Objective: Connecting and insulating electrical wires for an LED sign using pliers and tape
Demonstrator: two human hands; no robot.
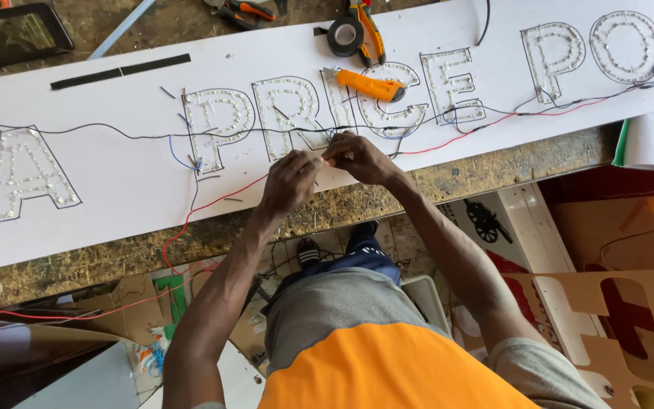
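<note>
A long white sign board (130, 182) lies across a rough workbench, with outlined letters filled with small clear LED bulbs (217, 121). Thin black, red and blue wires (448, 140) run along the letters. My left hand (291, 180) and my right hand (357, 157) meet at the board's near edge, fingertips pinched together on thin wire ends between them. Both hands sit just below the letters in the middle of the board. What exactly lies between the fingertips is too small to make out.
An orange utility knife (371, 85) lies on the board above my hands. A roll of black tape (344, 35) and orange-handled pliers (372, 30) sit further back. A black strip (119, 70) lies at upper left. Cardboard pieces (630, 303) and scraps cover the floor below.
</note>
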